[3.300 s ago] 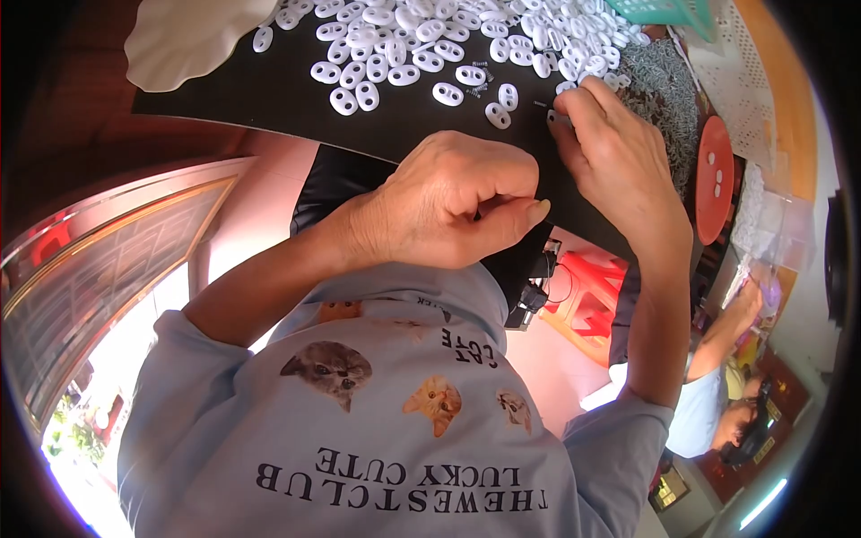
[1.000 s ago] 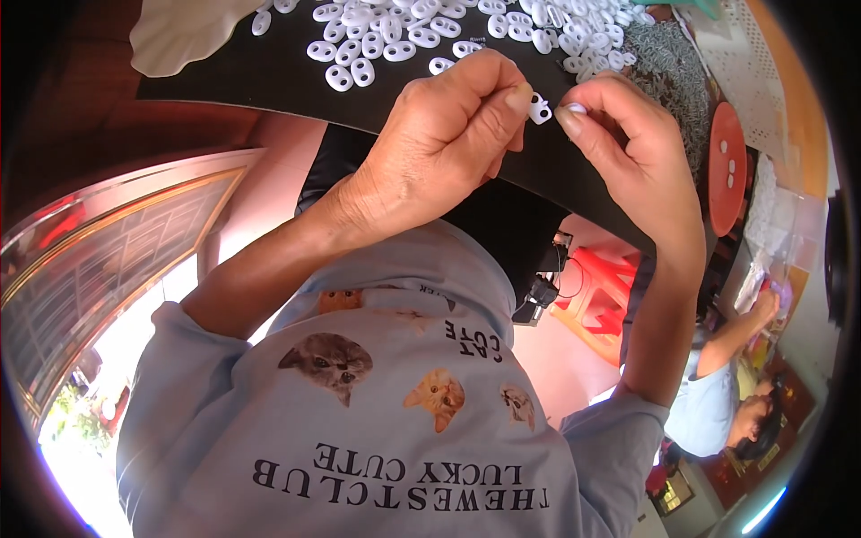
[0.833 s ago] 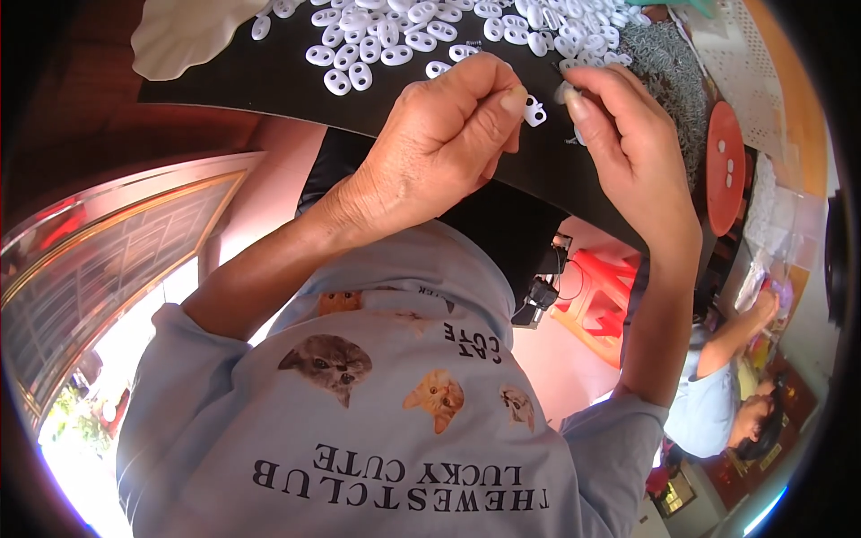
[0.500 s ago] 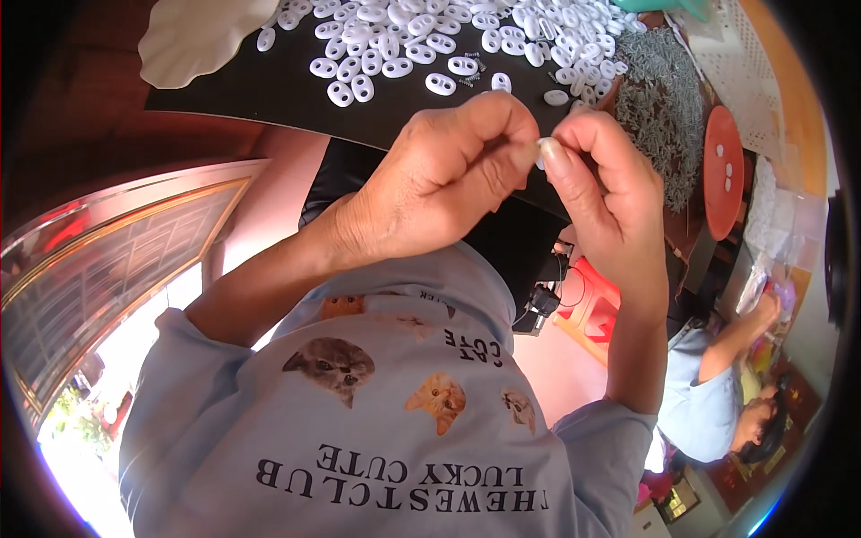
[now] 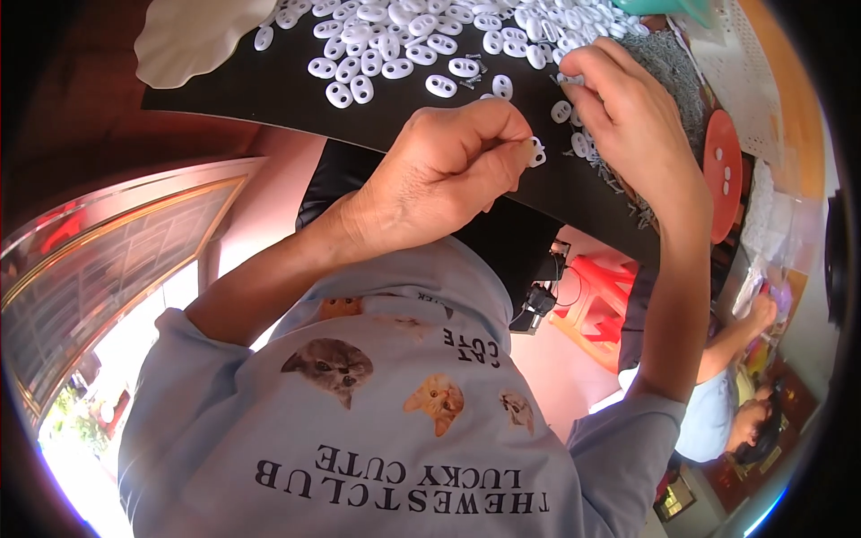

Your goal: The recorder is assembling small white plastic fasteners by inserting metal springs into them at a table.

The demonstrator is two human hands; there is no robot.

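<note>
Left hand stays pinched on a small white two-hole clip above the black board, while my right hand, which met it half a second ago, has reached out, fingers curled, to the grey pins; whether it grips one I cannot tell.

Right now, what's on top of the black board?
On the black board: a spread of white oval two-hole pieces, small grey pins at its right, and a white dish overlapping its left corner. The right hand covers whatever lies beneath it.
</note>
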